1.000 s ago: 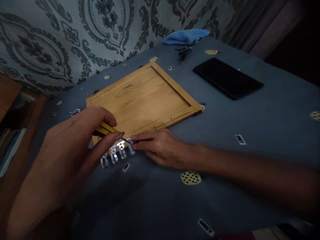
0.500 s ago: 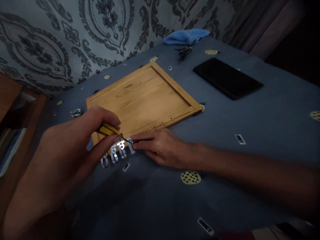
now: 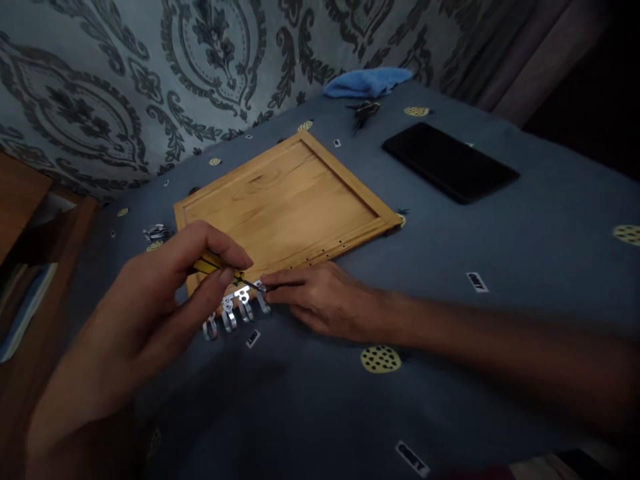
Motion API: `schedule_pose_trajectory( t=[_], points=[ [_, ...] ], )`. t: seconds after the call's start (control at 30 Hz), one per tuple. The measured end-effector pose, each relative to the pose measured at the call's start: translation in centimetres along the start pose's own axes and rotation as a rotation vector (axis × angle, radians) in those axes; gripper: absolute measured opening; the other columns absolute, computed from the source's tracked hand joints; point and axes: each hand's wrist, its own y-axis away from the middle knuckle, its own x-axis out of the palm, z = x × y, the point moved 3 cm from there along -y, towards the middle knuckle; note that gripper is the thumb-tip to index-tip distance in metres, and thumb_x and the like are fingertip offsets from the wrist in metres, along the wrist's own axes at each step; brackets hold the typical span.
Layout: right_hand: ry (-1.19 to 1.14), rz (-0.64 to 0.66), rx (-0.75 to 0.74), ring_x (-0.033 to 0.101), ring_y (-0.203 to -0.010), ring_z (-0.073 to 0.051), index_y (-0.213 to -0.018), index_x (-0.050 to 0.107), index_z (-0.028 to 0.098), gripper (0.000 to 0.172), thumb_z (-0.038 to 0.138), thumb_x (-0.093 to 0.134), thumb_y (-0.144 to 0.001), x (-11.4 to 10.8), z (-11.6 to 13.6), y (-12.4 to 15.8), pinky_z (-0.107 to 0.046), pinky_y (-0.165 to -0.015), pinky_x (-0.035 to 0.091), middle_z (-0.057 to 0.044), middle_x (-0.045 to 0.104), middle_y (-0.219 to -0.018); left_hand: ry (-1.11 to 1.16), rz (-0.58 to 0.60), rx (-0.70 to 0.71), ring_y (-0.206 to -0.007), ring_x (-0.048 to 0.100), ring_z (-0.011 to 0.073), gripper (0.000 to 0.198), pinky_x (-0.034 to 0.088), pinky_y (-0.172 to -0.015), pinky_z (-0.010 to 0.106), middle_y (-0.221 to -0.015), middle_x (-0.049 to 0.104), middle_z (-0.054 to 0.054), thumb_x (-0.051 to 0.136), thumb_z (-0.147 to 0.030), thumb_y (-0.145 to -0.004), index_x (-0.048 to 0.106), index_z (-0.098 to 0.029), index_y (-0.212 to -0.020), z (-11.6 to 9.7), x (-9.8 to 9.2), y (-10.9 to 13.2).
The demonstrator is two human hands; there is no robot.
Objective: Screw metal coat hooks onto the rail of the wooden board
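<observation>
My left hand (image 3: 170,300) is closed around the yellow and black handle of a screwdriver (image 3: 206,264). The screwdriver's thin shaft slants down to the right, its tip at the end of a shiny metal hook rack (image 3: 243,293). Several curved hooks hang from that rack along the near edge of a framed wooden board (image 3: 285,207). From the right, my right hand (image 3: 325,297) reaches in with thumb and forefinger pinched at the rack's right end by the screwdriver tip. Whether a screw sits between those fingertips is too small to see. Small dark holes dot the board's edge beyond them.
A black phone or tablet (image 3: 450,162) lies right of the board. Behind it are a blue cloth (image 3: 367,83) and a small dark bunched object (image 3: 365,112). More shiny metal pieces (image 3: 157,232) lie left of the board. A wooden shelf (image 3: 75,233) stands at the left edge.
The view has shifted slightly. My left fingers have turned a little on the screwdriver handle, while my right hand stays pinched at the rack's end.
</observation>
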Motion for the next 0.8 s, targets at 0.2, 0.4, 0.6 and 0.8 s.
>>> schedule_pose_trajectory(
  t=[0.2,0.4,0.6,0.8],
  points=[
    [-0.024,0.046,0.023,0.073,-0.096,-0.022,-0.113,0.073,0.019,0.034,0.004,0.059,-0.086,-0.1,0.1,-0.1,-0.033,-0.076,0.056,-0.005,0.068,-0.132,0.437,-0.172,-0.219,-0.077,0.063,0.0169,0.009,0.047,-0.058,0.028,-0.082,0.064,0.001,0.060,-0.034,-0.094,0.064,-0.026,-0.097,-0.7,2.6,-0.2],
    [-0.016,0.035,0.030,0.072,-0.089,-0.019,-0.113,0.073,0.020,0.033,0.006,0.059,-0.087,-0.1,0.0,-0.1,-0.030,-0.070,0.054,-0.003,0.069,-0.131,0.761,-0.399,-0.186,-0.050,0.038,0.0094,0.021,0.034,-0.048,0.028,-0.057,0.041,-0.005,0.061,-0.040,-0.094,0.064,-0.021,-0.084,-0.7,4.6,-1.1],
    [-0.044,0.033,0.027,0.072,-0.094,-0.019,-0.111,0.073,0.019,0.032,0.004,0.059,-0.086,-0.1,0.0,-0.1,-0.031,-0.078,0.056,-0.005,0.070,-0.128,0.970,-0.439,-0.164,-0.038,0.018,0.0053,0.022,0.018,-0.038,0.025,-0.047,0.027,-0.008,0.056,-0.026,-0.096,0.062,-0.019,-0.075,-0.5,5.3,-2.2],
    [-0.070,0.036,0.033,0.072,-0.094,-0.020,-0.111,0.072,0.018,0.031,0.005,0.058,-0.088,-0.2,0.1,-0.1,-0.032,-0.079,0.057,-0.007,0.070,-0.127,1.001,-0.397,-0.199,-0.036,0.017,0.0042,0.022,0.018,-0.037,0.024,-0.047,0.029,-0.008,0.054,-0.018,-0.094,0.062,-0.019,-0.074,-0.4,5.1,-2.4]
  ],
)
